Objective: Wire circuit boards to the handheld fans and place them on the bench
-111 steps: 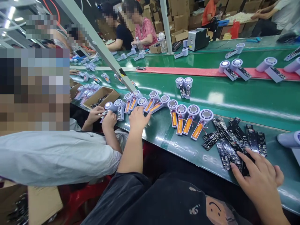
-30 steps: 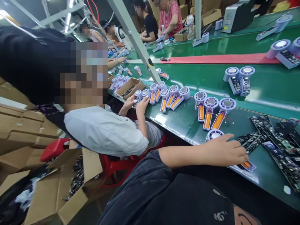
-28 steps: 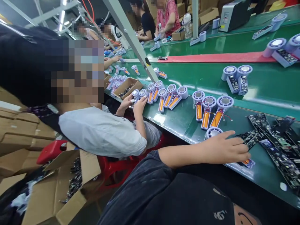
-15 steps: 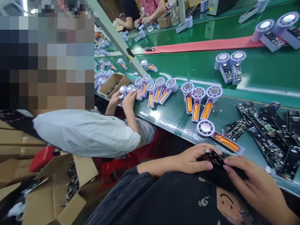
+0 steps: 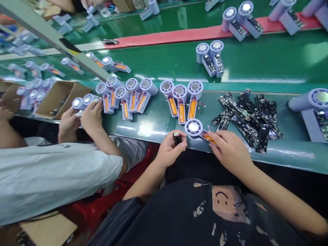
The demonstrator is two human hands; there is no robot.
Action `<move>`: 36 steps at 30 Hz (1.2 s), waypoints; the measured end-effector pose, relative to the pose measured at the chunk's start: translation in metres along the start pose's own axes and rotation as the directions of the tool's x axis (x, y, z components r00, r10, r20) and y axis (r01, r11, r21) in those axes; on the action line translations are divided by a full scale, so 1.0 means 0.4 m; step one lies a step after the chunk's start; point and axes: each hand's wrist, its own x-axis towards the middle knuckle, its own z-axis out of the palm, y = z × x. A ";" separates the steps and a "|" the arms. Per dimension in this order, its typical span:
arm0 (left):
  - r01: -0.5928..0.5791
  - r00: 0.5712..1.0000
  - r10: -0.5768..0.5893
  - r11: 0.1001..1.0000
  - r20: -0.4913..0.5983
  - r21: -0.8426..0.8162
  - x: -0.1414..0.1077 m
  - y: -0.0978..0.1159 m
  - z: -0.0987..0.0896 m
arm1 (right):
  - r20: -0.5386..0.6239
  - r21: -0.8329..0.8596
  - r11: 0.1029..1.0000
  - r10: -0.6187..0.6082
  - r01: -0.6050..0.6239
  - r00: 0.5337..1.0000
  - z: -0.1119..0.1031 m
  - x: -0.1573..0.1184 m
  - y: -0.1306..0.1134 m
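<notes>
In my left hand (image 5: 172,150) is a small black circuit board (image 5: 177,138), held between thumb and fingers at the bench's front edge. My right hand (image 5: 232,150) grips the handle of a lilac handheld fan (image 5: 193,127), whose round head faces up. An orange battery (image 5: 208,137) and thin wires show in its open handle, partly hidden by my fingers. Just behind the fan, several more lilac fans (image 5: 180,91) with orange batteries stand in a row. Beyond my right hand lies a loose pile of black circuit boards (image 5: 252,116).
A co-worker's hands (image 5: 91,118) hold lilac parts to my left, near a cardboard box (image 5: 55,100). Fans with boards fitted (image 5: 210,59) stand on the green belt (image 5: 164,61) behind the bench. A slanted grey post (image 5: 51,37) crosses the left side.
My right hand has left the circuit board and taken hold of the fan's handle. The board stays in my left hand. My view has swung to the right.
</notes>
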 end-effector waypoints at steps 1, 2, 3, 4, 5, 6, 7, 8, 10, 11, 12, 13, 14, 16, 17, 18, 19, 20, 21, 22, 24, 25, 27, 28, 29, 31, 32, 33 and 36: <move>-0.002 1.000 0.002 0.992 0.002 0.123 0.003 0.005 -0.004 | 0.010 0.017 1.000 0.011 -0.011 1.000 -0.001 -0.003 -0.007; -0.008 1.000 0.007 0.971 0.006 0.240 0.003 0.009 -0.005 | 0.025 0.051 0.998 0.021 -0.022 0.999 -0.004 -0.006 -0.013; -0.017 1.000 0.012 0.939 0.016 0.344 0.002 0.012 -0.002 | 0.040 0.099 0.995 0.029 -0.033 0.999 -0.008 -0.009 -0.017; -0.032 0.999 0.020 0.903 0.033 0.429 -0.001 0.014 0.004 | 0.053 0.152 0.987 0.036 -0.043 0.998 -0.011 -0.010 -0.021; -0.055 0.998 0.031 0.866 0.058 0.496 -0.004 0.015 0.012 | 0.059 0.201 0.978 0.039 -0.050 0.997 -0.013 -0.011 -0.022; -0.086 0.995 0.047 0.832 0.085 0.547 -0.008 0.014 0.021 | 0.057 0.241 0.969 0.038 -0.051 0.998 -0.014 -0.010 -0.022; -0.123 0.991 0.073 0.802 0.109 0.585 -0.011 0.011 0.031 | 0.041 0.269 0.962 0.034 -0.044 0.999 -0.012 -0.007 -0.020; -0.164 0.986 0.108 0.774 0.127 0.612 -0.013 0.008 0.041 | 0.013 0.284 0.958 0.027 -0.030 1.000 -0.008 -0.004 -0.019; -0.240 0.971 0.189 0.727 0.148 0.644 -0.014 0.000 0.056 | -0.048 0.300 0.954 0.006 0.009 0.999 0.004 0.005 -0.014; -0.268 0.963 0.223 0.710 0.152 0.652 -0.011 -0.004 0.062 | -0.074 0.310 0.950 -0.004 0.026 0.997 0.010 0.010 -0.012; -0.289 0.956 0.250 0.699 0.155 0.654 -0.008 -0.008 0.065 | -0.093 0.326 0.944 -0.009 0.039 0.996 0.015 0.015 -0.011; -0.308 0.949 0.269 0.691 0.162 0.654 -0.004 -0.010 0.067 | -0.107 0.347 0.937 -0.007 0.044 0.994 0.019 0.020 -0.010; -0.329 0.942 0.286 0.682 0.175 0.653 0.000 -0.012 0.067 | -0.117 0.370 0.928 0.002 0.042 0.993 0.022 0.025 -0.009; -0.371 0.925 0.328 0.658 0.194 0.655 0.007 -0.013 0.067 | -0.134 0.408 0.913 0.030 0.027 0.991 0.024 0.033 -0.010; -0.383 0.918 0.348 0.644 0.192 0.663 0.009 -0.013 0.067 | -0.137 0.416 0.909 0.045 0.017 0.990 0.024 0.035 -0.010; -0.389 0.912 0.366 0.629 0.185 0.673 0.010 -0.012 0.067 | -0.135 0.418 0.908 0.059 0.003 0.989 0.024 0.036 -0.012; -0.392 0.908 0.381 0.615 0.178 0.684 0.011 -0.012 0.068 | -0.130 0.416 0.910 0.071 -0.011 0.989 0.025 0.037 -0.013; -0.397 0.903 0.391 0.602 0.178 0.692 0.011 -0.012 0.070 | -0.123 0.411 0.911 0.082 -0.025 0.989 0.026 0.037 -0.014; -0.408 0.898 0.398 0.589 0.188 0.697 0.012 -0.011 0.071 | -0.117 0.407 0.913 0.092 -0.036 0.989 0.028 0.037 -0.015; -0.423 0.891 0.406 0.579 0.204 0.697 0.012 -0.011 0.071 | -0.116 0.403 0.914 0.099 -0.044 0.988 0.031 0.037 -0.015; -0.434 0.887 0.415 0.590 0.205 0.681 0.015 -0.011 0.071 | -0.128 0.394 0.918 0.107 -0.049 0.986 0.036 0.037 -0.011; -0.410 0.898 0.403 0.626 0.175 0.663 0.016 -0.011 0.069 | -0.142 0.386 0.921 0.110 -0.047 0.984 0.037 0.037 -0.009; -0.298 0.943 0.329 0.760 0.054 0.578 0.018 -0.013 0.068 | -0.182 0.361 0.931 0.124 -0.051 0.975 0.036 0.038 -0.005; -0.217 0.966 0.257 0.837 -0.011 0.502 0.019 -0.014 0.068 | -0.213 0.344 0.937 0.135 -0.055 0.968 0.034 0.037 -0.006; -0.131 0.984 0.170 0.903 -0.060 0.409 0.020 -0.017 0.069 | -0.249 0.327 0.944 0.140 -0.053 0.958 0.030 0.037 -0.009; 0.027 0.995 -0.007 0.979 -0.099 0.200 0.022 -0.024 0.073 | -0.317 0.291 0.957 0.114 -0.018 0.942 0.022 0.035 -0.020; 0.087 0.992 -0.078 0.991 -0.096 0.100 0.024 -0.029 0.076 | -0.334 0.269 0.963 0.085 0.009 0.939 0.019 0.034 -0.027; 0.132 0.987 -0.131 0.991 -0.088 0.009 0.026 -0.035 0.079 | -0.336 0.249 0.968 0.056 0.032 0.940 0.018 0.034 -0.034; 0.181 0.975 -0.202 0.963 -0.091 -0.197 0.032 -0.052 0.085 | -0.280 0.241 0.970 0.042 0.028 0.959 0.024 0.037 -0.048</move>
